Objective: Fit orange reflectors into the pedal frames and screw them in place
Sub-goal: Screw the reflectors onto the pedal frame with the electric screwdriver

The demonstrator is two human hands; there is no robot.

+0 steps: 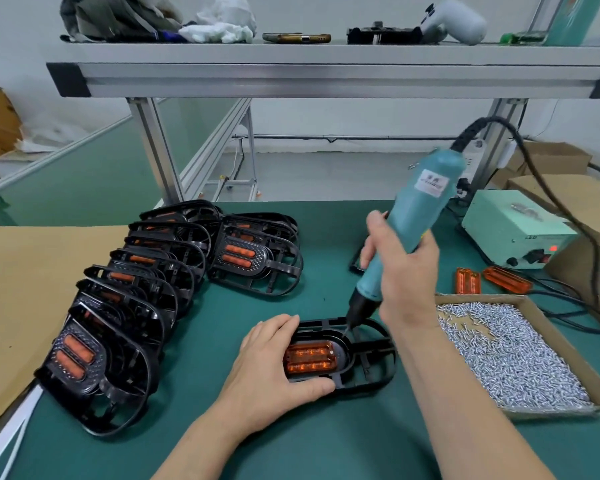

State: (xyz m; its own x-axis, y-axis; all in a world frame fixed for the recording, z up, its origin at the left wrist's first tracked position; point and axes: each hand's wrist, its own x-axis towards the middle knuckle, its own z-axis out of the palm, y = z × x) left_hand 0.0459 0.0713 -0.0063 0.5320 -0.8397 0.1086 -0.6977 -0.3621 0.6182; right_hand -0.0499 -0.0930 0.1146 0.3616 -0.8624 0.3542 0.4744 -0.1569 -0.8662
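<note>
A black pedal frame [368, 362] lies flat on the green mat with an orange reflector [310, 359] seated in it. My left hand [274, 365] grips the frame's left end, thumb along the near edge. My right hand [402, 271] holds a teal electric screwdriver [409, 233], tilted, its bit tip touching the frame just above the reflector's right end. Two loose orange reflectors [492, 280] lie on the mat to the right.
A cardboard tray of several silver screws [506, 351] sits at the right. Several finished pedal frames [125, 306] lean in rows at the left. The screwdriver's power box [516, 230] and cables stand at the back right. An aluminium shelf [326, 74] runs overhead.
</note>
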